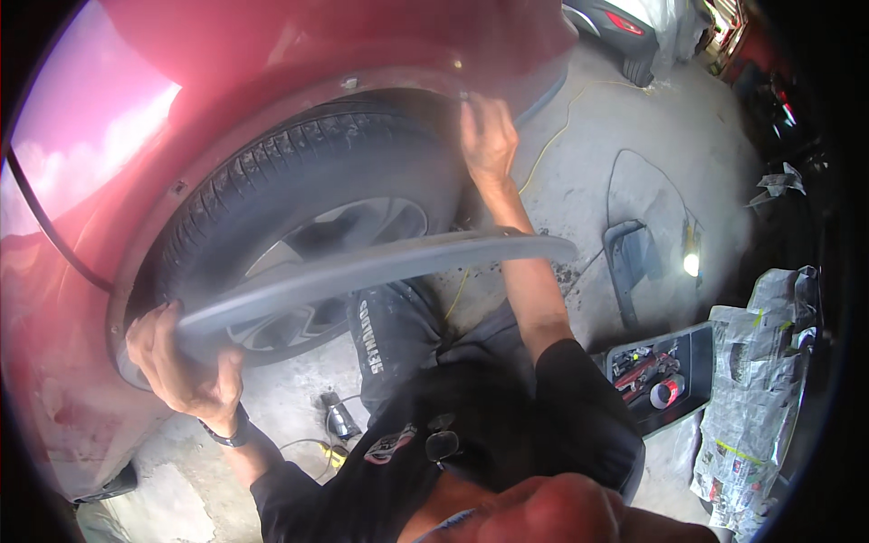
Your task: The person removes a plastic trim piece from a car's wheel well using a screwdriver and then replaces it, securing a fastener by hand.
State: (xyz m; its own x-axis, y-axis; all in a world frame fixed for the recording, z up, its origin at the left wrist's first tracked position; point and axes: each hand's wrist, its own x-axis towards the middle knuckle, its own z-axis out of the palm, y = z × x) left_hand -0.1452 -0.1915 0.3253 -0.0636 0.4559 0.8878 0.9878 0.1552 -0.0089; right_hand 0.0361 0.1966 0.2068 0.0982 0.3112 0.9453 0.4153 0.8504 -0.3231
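Note:
A long curved grey trim piece crosses in front of the black tyre and alloy wheel of a red car. My left hand grips the trim’s left end, low beside the wheel arch. My right hand is up at the upper right edge of the arch, fingers curled; what they hold, if anything, is too small to tell. The trim’s right part passes across my right forearm, and the trim is slightly blurred.
On the concrete floor lie cables, a dark panel, a lit work lamp, a black tool and a bin of tools. Paper-covered pieces are at right. Another vehicle stands behind.

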